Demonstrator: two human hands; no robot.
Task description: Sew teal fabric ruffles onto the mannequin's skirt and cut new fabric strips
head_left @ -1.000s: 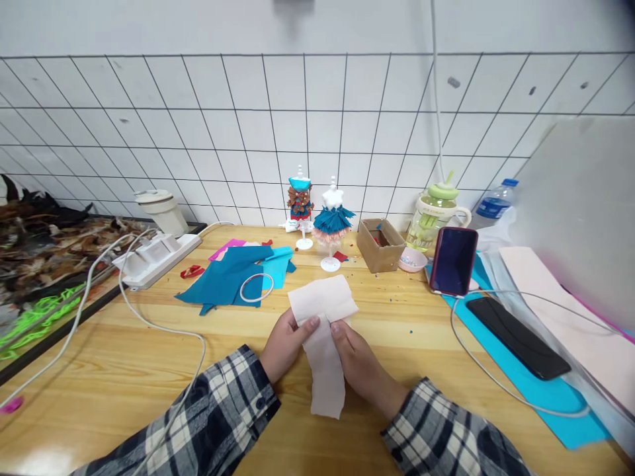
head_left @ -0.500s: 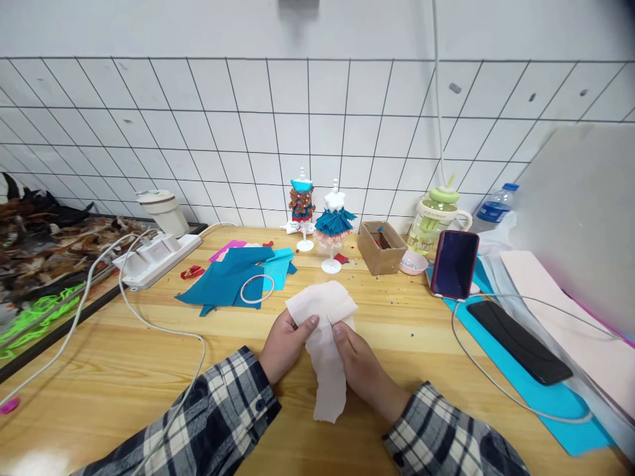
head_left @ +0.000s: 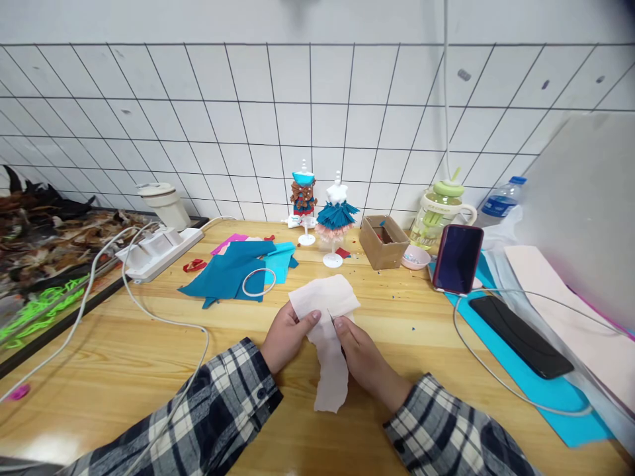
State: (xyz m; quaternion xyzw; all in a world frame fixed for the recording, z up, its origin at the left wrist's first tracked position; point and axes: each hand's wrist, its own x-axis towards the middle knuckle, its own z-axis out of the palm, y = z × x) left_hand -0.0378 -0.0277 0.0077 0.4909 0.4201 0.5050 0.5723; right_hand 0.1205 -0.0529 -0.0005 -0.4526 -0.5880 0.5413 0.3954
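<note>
A pale pink sheet of crepe-like paper [head_left: 330, 360] with ragged edges hangs between my two hands above the wooden table. My left hand [head_left: 289, 334] pinches its left side, thumb on top. At the right side my right hand [head_left: 361, 350] is closed, thumb and forefinger at a thin dark pointed thing lying against the paper; most of this thing is hidden by the fingers. Beyond the paper stand two small white dress forms, one in a teal and pink ruffled skirt [head_left: 336, 218], the other in a brown, red and turquoise outfit [head_left: 303, 197].
Teal paper [head_left: 228, 271] and a white ring [head_left: 258, 282] lie to the left, near a power strip [head_left: 161, 254]. Rightward are a cardboard box [head_left: 383, 242], a pink dish [head_left: 415, 258], an upright phone [head_left: 457, 258] and a black phone [head_left: 520, 336]. A cable crosses my left sleeve.
The view has shifted slightly, so the table's things appear a little higher. More of the dark pointed thing shows by my right fingertips. Both hands keep their places on the paper.
</note>
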